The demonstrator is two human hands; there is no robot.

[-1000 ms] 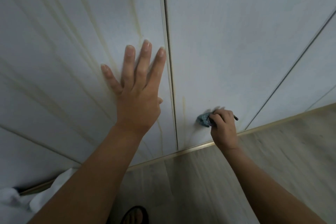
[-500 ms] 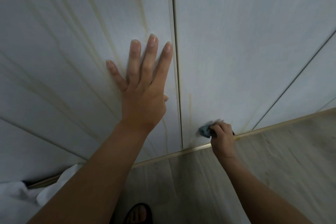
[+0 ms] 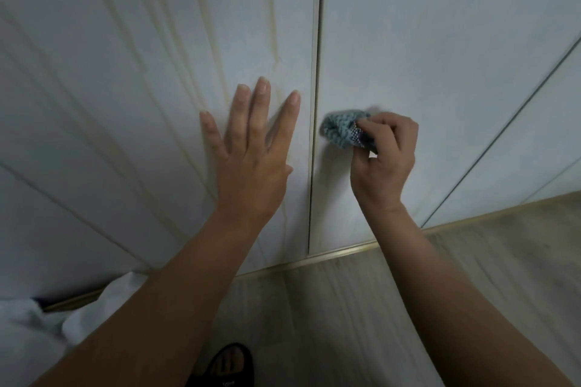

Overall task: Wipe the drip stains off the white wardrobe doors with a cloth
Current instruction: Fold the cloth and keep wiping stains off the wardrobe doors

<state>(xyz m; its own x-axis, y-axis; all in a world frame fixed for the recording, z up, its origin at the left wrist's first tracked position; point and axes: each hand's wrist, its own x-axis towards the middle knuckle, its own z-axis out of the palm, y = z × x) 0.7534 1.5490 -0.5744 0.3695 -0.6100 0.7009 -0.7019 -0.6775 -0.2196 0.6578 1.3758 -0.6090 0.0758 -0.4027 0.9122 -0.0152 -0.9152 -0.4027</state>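
Observation:
Two white wardrobe doors fill the view, split by a vertical gap. The left door carries several yellowish drip stains running down it. My left hand lies flat on that door with fingers spread and straight, just left of the gap. On the right door, my right hand grips a bunched blue-green cloth and holds it against the panel close to the gap. A faint streak shows low on the right door under my wrist.
A brass-coloured rail runs along the foot of the doors above a pale wood-look floor. White fabric bunches at the lower left. A black slipper on a foot shows at the bottom edge. A further door panel lies to the right.
My right hand has carried the cloth up the right door from near the bottom rail to mid-height beside the gap. My left hand stays flat on the left door.

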